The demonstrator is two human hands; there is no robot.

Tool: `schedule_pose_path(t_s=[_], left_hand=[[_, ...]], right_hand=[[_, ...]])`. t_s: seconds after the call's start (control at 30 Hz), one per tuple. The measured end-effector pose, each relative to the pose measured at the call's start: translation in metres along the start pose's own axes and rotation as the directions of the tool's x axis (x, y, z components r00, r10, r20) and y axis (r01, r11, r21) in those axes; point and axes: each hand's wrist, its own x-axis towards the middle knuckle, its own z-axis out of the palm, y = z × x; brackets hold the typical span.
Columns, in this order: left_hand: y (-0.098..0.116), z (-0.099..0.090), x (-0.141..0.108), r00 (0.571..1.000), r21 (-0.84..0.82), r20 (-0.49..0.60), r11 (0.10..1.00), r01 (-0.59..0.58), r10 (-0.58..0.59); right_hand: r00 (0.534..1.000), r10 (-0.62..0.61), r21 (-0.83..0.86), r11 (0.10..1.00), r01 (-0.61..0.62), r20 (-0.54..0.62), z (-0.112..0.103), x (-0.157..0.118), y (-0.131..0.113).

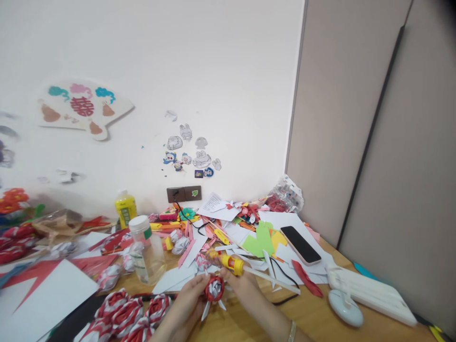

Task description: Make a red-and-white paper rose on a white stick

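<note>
My left hand is closed around a small red-and-white folded paper flower, whose white pointed strips stick out below. In my right hand is a yellow hot glue gun, its nozzle toward the left, above the flower. A long translucent glue stick juts from its rear to the right. The fingertips of my right hand are close to the flower; whether they touch it I cannot tell. Several larger red-and-white paper flowers lie to the left of my hands.
Paper scraps cover much of the table. A clear jar and a yellow bottle stand left of centre. On the right lie a phone, a white power strip and a computer mouse. A black cord runs beside my right forearm.
</note>
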Motion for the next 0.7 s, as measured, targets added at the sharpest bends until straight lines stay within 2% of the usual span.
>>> schedule_pose_path(t_s=[0.33,0.47,0.7], left_hand=[[-0.004,-0.005,0.003,1.000,0.010,-0.010,1.000,-0.009,0.009],[-0.001,-0.002,0.001,1.000,0.011,-0.012,1.000,-0.009,0.009],[0.006,0.005,-0.005,1.000,0.017,-0.025,1.000,0.011,-0.010]], right_hand=[[1.000,-0.014,0.016,1.000,0.015,-0.021,0.001,0.001,0.004],[0.999,0.020,0.017,1.000,-0.020,-0.032,0.002,0.001,0.004],[1.000,0.001,0.001,1.000,-0.001,-0.025,0.002,0.000,0.004]])
